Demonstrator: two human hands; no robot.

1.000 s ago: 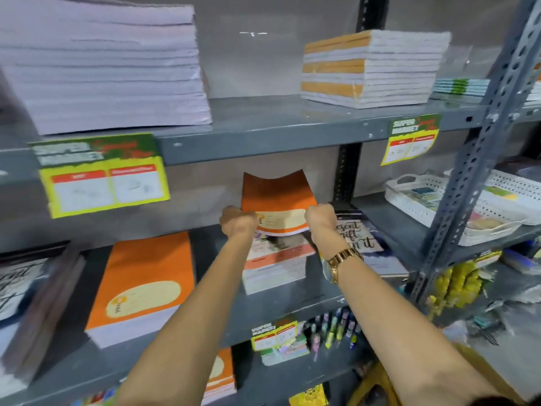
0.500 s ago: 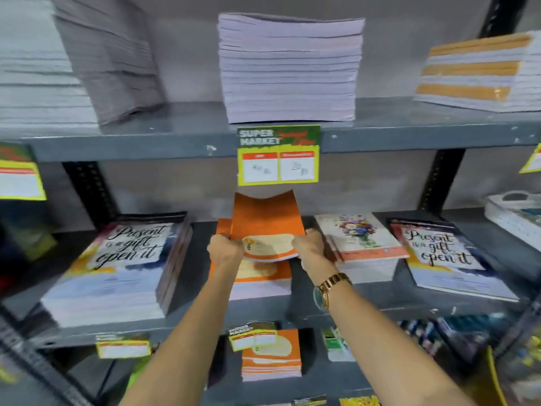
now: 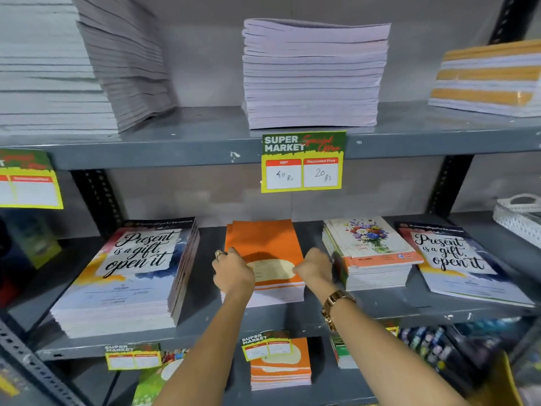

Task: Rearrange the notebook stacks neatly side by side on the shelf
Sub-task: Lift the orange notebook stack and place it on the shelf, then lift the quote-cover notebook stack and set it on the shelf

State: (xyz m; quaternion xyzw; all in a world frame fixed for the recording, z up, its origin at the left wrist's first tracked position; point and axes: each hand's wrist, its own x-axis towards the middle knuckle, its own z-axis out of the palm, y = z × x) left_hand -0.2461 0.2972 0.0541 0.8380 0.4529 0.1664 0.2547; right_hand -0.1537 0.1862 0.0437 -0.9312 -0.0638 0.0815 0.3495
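Observation:
An orange notebook stack [image 3: 265,244] lies in the middle of the grey middle shelf [image 3: 292,317]. My left hand [image 3: 232,272] grips the stack's near left corner, and my right hand [image 3: 314,268] grips its near right corner; the top notebooks lie flat on the pile. A tall "Present is a gift" stack [image 3: 128,276] sits to the left. To the right stands a floral-cover stack [image 3: 369,253], touching or nearly touching my right hand. A thin "Present is a gift" stack [image 3: 462,262] lies farther right, angled.
The upper shelf holds white paper stacks [image 3: 314,74] and an orange-striped stack [image 3: 491,80]. A price tag [image 3: 303,161] hangs from its edge. A white basket [image 3: 518,215] sits at far right. Orange notebooks [image 3: 281,364] and pens [image 3: 430,344] fill the lower shelf.
The orange notebooks I held lifted and bent have come down flat onto the orange stack. My hands have lowered with them to the stack's near corners.

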